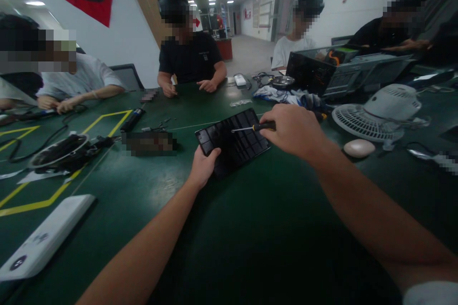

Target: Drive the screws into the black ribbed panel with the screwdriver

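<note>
Black panel [236, 147] sits mid-frame in the head view, its long axis rising rightward, its lower-left edge pinched by the fingers of the left hand [204, 167], the nearer one. Right of it, the right hand [293, 128] grips a screwdriver [258, 127], tip over the panel.

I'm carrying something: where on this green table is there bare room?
Bare, though dim: between the left forearm and right forearm, nearer than the dark panel. Also between left forearm and white slab. Crowded: right, around the fan and computer case; left, around the hooped part.
</note>
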### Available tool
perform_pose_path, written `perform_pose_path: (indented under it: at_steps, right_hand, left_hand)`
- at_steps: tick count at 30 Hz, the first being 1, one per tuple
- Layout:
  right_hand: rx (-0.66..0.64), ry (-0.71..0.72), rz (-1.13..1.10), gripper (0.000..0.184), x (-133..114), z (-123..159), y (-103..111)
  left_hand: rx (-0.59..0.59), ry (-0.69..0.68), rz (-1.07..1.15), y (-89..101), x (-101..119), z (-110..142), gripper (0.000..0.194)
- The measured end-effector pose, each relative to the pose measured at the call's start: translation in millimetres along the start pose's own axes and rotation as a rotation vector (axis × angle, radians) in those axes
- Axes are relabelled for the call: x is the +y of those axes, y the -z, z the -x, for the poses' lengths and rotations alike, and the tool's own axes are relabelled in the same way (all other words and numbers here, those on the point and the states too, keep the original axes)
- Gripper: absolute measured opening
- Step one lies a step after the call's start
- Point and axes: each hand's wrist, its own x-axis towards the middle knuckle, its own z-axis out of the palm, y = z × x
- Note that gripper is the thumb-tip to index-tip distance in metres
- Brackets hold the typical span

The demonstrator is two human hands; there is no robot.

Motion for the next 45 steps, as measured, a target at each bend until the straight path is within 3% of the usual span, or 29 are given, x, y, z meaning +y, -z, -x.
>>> perform_pose_path:
  at_steps: [6,14,25,45]
  right_hand:
    - [-0.065,-0.009,0.033,0.034,0,-1,-1]
    - [0.062,-0.016,-0.007,0.029,9,-2,5]
    - [0.094,0.036,-0.024,0.026,9,-2,-2]
    - [-0.035,-0.026,-0.022,0.030,-3,-1,6]
  left_hand:
    - [-0.004,-0.027,-0.024,1.1,-1,0,0.046]
    - [-0.014,-0.007,0.002,1.8,-1,1,0.046]
    - [0.001,-0.024,-0.015,0.5,-3,-1,0.048]
    - [0.043,0.019,-0.007,0.3,2,-1,0.043]
